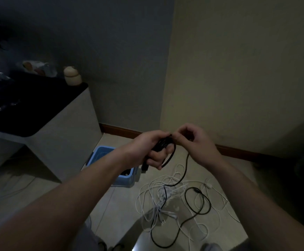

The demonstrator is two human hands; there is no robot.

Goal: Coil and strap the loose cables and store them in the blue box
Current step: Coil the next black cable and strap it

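The left hand (147, 149) is closed around a small bundle of black cable (163, 142), the coiled loops gripped in the palm with the fingers curled under them. One loop sags out just below the fist, and a short end with a plug (144, 166) hangs beneath the knuckles. The right hand (195, 140) sits just beside it, thumb and forefinger pinched together on the same cable at the top of the bundle (the exact contact is too dark to make out). From that pinch the cable drops to the floor and runs into the tangle of white cables (167, 192) below and a little right of both hands. The blue box (109, 163) stands on the floor directly beneath the left wrist, partly hidden by the forearm, beside a white cabinet (69, 127).
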